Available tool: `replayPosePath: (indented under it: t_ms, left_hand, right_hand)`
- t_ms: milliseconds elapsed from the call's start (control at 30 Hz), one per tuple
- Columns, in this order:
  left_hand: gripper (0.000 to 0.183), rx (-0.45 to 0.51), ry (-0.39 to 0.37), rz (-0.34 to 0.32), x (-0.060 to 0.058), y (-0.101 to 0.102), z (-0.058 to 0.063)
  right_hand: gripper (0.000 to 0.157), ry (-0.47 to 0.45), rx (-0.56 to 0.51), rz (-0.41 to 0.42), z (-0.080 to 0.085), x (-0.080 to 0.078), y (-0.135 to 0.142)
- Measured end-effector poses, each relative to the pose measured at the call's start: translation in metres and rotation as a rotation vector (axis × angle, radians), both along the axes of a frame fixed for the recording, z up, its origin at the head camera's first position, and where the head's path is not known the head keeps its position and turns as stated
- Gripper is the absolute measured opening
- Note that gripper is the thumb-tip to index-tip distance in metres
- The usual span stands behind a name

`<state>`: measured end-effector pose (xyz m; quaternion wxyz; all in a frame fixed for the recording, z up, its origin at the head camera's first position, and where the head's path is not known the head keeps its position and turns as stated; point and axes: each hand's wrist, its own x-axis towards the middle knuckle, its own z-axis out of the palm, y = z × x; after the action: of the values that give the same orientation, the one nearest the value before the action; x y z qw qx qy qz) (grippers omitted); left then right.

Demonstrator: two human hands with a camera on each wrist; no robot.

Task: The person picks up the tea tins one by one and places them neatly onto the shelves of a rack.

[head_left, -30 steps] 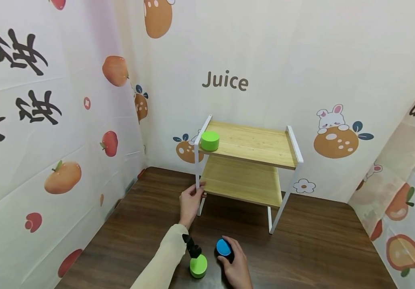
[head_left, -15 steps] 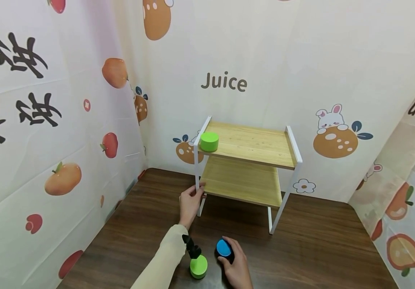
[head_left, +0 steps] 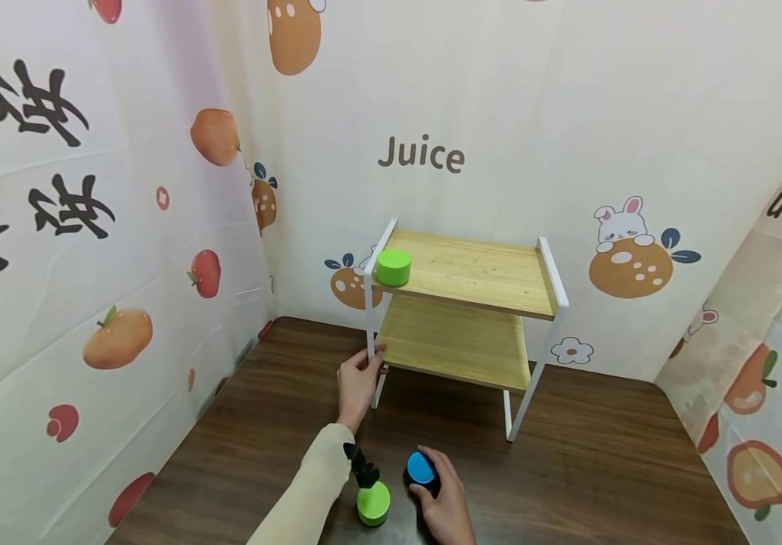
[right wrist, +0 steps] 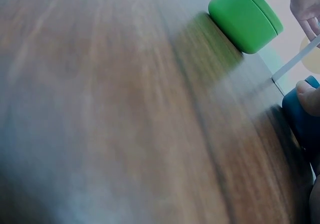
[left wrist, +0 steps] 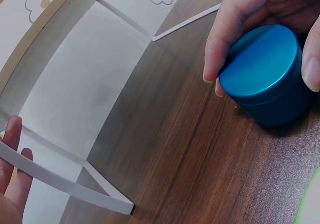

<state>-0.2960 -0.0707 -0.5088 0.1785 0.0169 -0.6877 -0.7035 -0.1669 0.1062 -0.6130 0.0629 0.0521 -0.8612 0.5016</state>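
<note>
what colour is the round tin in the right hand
Blue, both lid and body; the round tin shows best in the left wrist view.

The head view is bright and evenly lit. In the left-wrist view, shadow darkens part of the blue container [left wrist: 267, 76]. The right-wrist view is hazy, the near tabletop [right wrist: 100, 119] blurred, a green container [right wrist: 244, 19] reflected in its sheen.

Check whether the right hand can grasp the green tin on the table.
Not yet, it seems: the right hand grips the blue tin. Once freed, it could likely reach the green tin, with only tabletop showing between the tins.
</note>
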Motion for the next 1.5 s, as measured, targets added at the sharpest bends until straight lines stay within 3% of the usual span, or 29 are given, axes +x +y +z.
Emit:
replayPosePath:
  t_ms: [433,467,900,1000,1167,1267,1500]
  left_hand:
    - [0.015,-0.009,-0.009,-0.008,-0.001,0.000,0.000]
    - [0.016,-0.007,-0.013,-0.016,0.001,0.000,0.004]
    - [0.015,-0.013,-0.018,-0.012,-0.004,-0.001,-0.002]
    - [0.016,-0.007,-0.019,-0.015,-0.002,-0.002,0.003]
    - [0.019,-0.024,-0.004,-0.025,0.008,-0.002,0.023]
    - [0.020,-0.036,-0.015,-0.032,0.013,-0.002,0.029]
    - [0.018,-0.027,-0.020,-0.004,-0.002,0.000,0.002]
  right_hand:
    - [0.061,0.002,0.009,-0.004,-0.001,-0.001,-0.001]
    - [0.061,0.000,0.006,-0.005,-0.001,-0.001,-0.001]
    - [0.061,-0.007,-0.011,-0.032,0.002,-0.002,-0.003]
    - [0.061,-0.013,-0.014,-0.033,0.004,-0.005,-0.004]
    - [0.062,-0.007,0.000,-0.002,0.009,-0.009,-0.002]
    - [0.062,0.003,0.014,0.015,0.013,-0.012,0.000]
    - [0.065,0.085,0.020,0.024,0.035,-0.022,0.005]
